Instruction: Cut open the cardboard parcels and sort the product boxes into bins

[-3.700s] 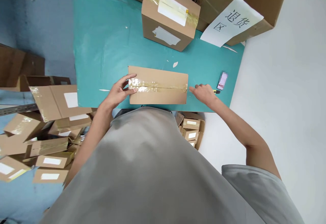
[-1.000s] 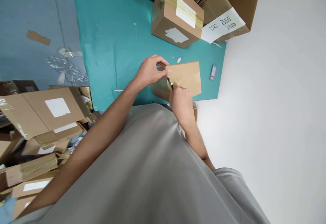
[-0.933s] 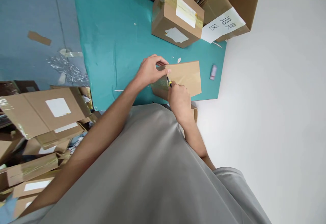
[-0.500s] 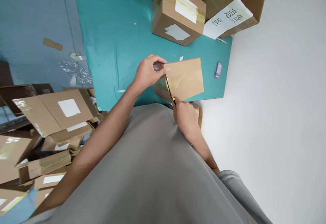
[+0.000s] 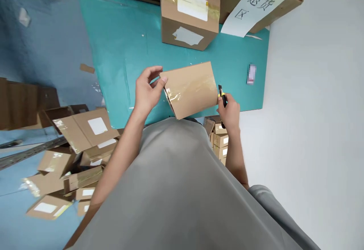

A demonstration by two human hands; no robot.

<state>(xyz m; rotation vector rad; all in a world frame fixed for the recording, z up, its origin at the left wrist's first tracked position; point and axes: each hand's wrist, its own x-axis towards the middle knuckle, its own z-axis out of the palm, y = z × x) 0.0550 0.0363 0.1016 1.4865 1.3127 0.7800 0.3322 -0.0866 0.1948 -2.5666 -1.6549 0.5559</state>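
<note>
A brown cardboard box (image 5: pixel 193 89) with shiny tape along its left end is tilted over the front of the teal table. My left hand (image 5: pixel 149 89) pinches the box's upper left corner between thumb and fingers. At the box's right end, my right hand (image 5: pixel 229 111) is closed around a black and yellow utility knife (image 5: pixel 224 97). The knife's blade points up, away from me, just beside the box edge. A dark slit shows along the box's left edge.
The teal table (image 5: pixel 127 53) carries a taped, labelled box (image 5: pixel 189 15) and an open carton with a white paper sign (image 5: pixel 256 5). A small blurred packet (image 5: pixel 251 74) lies at the right. Cardboard boxes (image 5: pixel 88 128) are heaped on the floor at left; more small boxes (image 5: pixel 221 140) stand below the table edge.
My right hand has moved the knife from the box's left edge to its right end. My left hand and the box have shifted left, with the box turned slightly.
</note>
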